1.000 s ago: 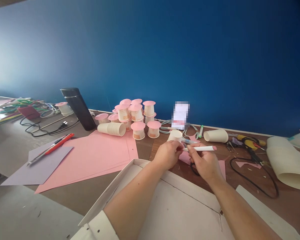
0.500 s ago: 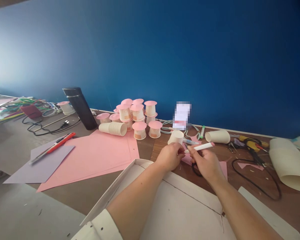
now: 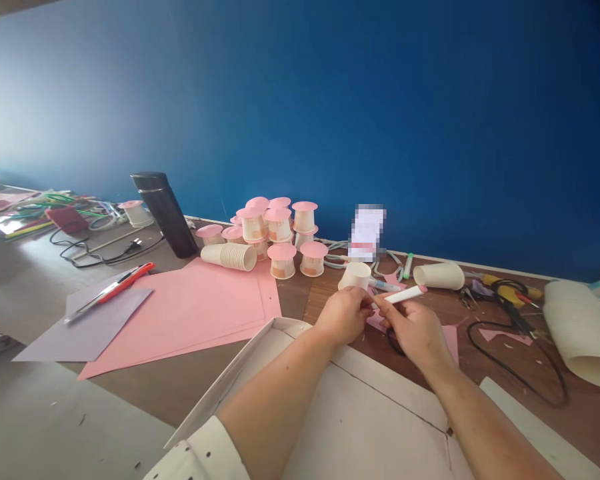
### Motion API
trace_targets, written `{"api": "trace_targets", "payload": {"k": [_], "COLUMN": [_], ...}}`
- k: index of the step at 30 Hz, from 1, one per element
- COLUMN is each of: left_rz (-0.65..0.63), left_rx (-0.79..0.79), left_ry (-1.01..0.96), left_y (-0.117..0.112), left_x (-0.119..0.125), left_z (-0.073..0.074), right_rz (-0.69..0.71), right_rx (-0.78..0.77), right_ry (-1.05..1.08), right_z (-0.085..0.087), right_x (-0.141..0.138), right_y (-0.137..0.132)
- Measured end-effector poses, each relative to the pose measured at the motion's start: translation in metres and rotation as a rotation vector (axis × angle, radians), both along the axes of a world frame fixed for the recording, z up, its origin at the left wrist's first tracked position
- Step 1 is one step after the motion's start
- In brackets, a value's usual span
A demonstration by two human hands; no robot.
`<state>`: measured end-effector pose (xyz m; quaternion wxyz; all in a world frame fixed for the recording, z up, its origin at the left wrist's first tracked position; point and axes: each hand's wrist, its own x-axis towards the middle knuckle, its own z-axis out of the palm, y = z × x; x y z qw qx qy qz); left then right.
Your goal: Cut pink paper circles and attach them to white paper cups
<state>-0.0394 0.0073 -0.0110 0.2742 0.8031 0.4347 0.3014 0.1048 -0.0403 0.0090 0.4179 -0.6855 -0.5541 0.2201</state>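
White marker with a pink end held between two hands over the brown table

The marker (image 3: 405, 294) lies in the right hand (image 3: 414, 328), fingers closed around its near part, pink end pointing right and away. The left hand (image 3: 344, 315) is curled at the marker's near tip, though what it pinches is hidden. Just beyond stands an upturned paper cup (image 3: 355, 275); pink paper scraps (image 3: 449, 337) lie under the hands, pink-topped cups (image 3: 281, 230) further left

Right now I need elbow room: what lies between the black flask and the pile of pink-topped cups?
In the head view, a sideways stack of paper cups lies between the black flask and the pink-topped cups.
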Motion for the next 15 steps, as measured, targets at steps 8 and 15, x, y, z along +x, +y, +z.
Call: {"api": "trace_targets", "payload": {"k": [8, 15], "left_rz": [0.031, 0.044], "left_rx": [0.046, 0.080], "left_ry": [-0.022, -0.001], "left_y": [-0.0020, -0.0039], "left_x": [0.0017, 0.0013], "left_z": [-0.0013, -0.0005], "right_rz": [0.009, -0.005], "right_rx": [0.020, 0.008], "right_ry": [-0.016, -0.017], "right_z": [-0.0003, -0.0013], "right_x": [-0.0034, -0.0062], "right_y": [-0.0013, -0.0019]}}
